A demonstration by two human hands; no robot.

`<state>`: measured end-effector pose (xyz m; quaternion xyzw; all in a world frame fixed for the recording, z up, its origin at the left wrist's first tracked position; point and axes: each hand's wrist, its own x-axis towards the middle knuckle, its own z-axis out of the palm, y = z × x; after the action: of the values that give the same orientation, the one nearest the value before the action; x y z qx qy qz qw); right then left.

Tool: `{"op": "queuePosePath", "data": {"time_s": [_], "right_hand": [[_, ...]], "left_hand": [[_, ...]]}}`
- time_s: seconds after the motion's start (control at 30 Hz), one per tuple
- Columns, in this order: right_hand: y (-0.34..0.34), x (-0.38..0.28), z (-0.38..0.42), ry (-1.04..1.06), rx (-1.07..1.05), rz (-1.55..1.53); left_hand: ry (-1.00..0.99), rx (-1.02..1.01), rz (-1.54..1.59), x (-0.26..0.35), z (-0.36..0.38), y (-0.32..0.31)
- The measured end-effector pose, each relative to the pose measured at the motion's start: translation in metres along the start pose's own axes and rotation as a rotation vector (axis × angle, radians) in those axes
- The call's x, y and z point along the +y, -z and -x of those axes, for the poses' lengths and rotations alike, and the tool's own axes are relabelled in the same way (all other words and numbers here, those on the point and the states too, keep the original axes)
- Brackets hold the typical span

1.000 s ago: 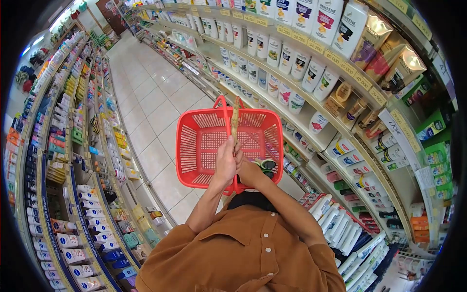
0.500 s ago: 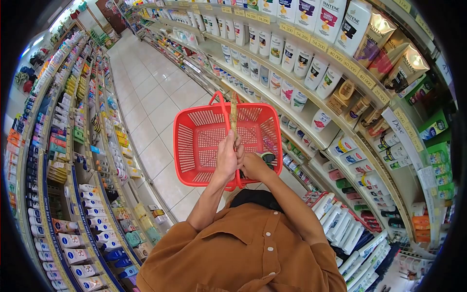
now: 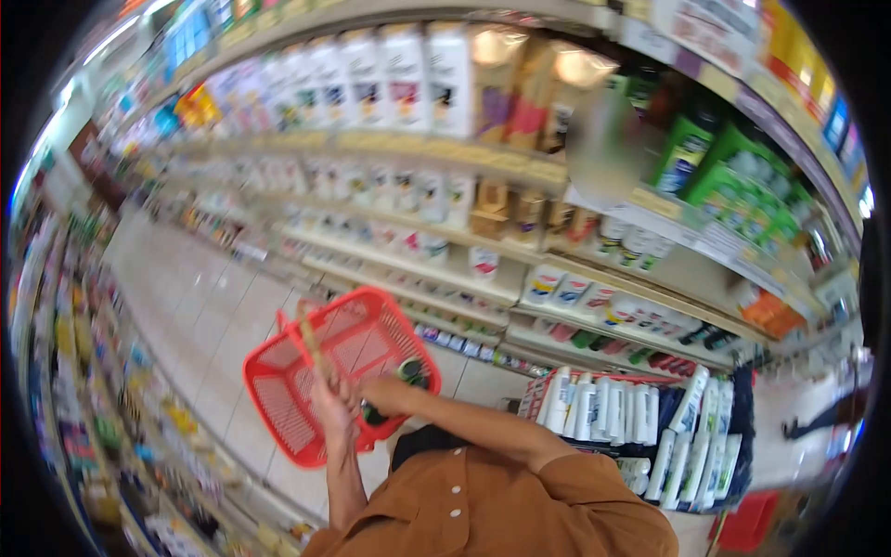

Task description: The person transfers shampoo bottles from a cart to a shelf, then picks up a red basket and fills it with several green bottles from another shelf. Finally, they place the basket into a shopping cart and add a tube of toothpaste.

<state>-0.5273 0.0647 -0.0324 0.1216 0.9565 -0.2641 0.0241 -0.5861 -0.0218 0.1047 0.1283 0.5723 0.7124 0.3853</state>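
A red plastic basket [image 3: 278, 422] hangs tilted in front of my body, above the tiled floor. My left hand [image 3: 334, 401] is wrapped round its handle, where a tan, stick-like piece [image 3: 311, 339] runs up from the fist. Close beside it, my right hand [image 3: 385, 395] is closed over the basket's right part, and its fingertips are hidden or blurred. A dark round-ended item with a green tint [image 3: 411, 372] lies in the basket just past my right hand. Another dark part shows below that hand, too blurred to identify.
Shelves of white bottles [image 3: 404, 84] and green packs [image 3: 691, 153] rise ahead and to the right. A bin of white tubes [image 3: 608, 408] stands at the lower right, near my right elbow. More shelves [image 3: 139, 408] line the left side. A person's dark-clothed limb [image 3: 826, 416] shows far right.
The view has swung to the right and blurred. The basket and both hands now appear further left and lower, with the basket tilted. More of the right shelf and the tube bin shows.
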Motion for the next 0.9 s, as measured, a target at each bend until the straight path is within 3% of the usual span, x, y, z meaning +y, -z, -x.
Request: {"op": "queuePosePath", "data": {"time_s": [0.13,0.3,0.37,0.4,0.47,0.5,0.57,0.7,0.8,0.9], "right_hand": [[-0.004,-0.001,0.012,0.092,0.204,0.012],[0.064,0.012,0.076,0.167,0.391,-0.218],[0.139,0.015,0.119,0.036,0.427,-0.157],[0.166,0.017,0.142,0.010,0.715,-0.081],[0.241,0.008,0.192,-0.080,1.026,0.096],[0.271,0.012,0.207,-0.109,1.283,0.308],[0.319,0.016,0.235,-0.258,1.520,0.271],[0.394,0.057,0.263,-0.352,1.586,0.495],[0.429,0.089,0.263,-0.403,1.570,0.539],[0.455,0.102,0.260,-0.595,1.483,0.447]], "left_hand": [[-0.033,-0.093,0.069,-0.006,-0.008,0.009],[-0.044,0.022,0.085,-0.018,-0.014,0.037],[-0.026,0.069,0.097,-0.021,-0.013,0.051],[-0.008,0.092,0.105,-0.023,-0.014,0.058],[0.003,0.128,0.115,-0.019,-0.017,0.060],[-0.006,0.140,0.122,-0.016,-0.015,0.059],[-0.006,0.169,0.129,-0.013,-0.013,0.059],[-0.014,0.170,0.141,-0.020,-0.022,0.071],[-0.025,0.237,0.121,-0.020,-0.023,0.083],[-0.055,0.282,0.120,-0.026,-0.023,0.107]]}}
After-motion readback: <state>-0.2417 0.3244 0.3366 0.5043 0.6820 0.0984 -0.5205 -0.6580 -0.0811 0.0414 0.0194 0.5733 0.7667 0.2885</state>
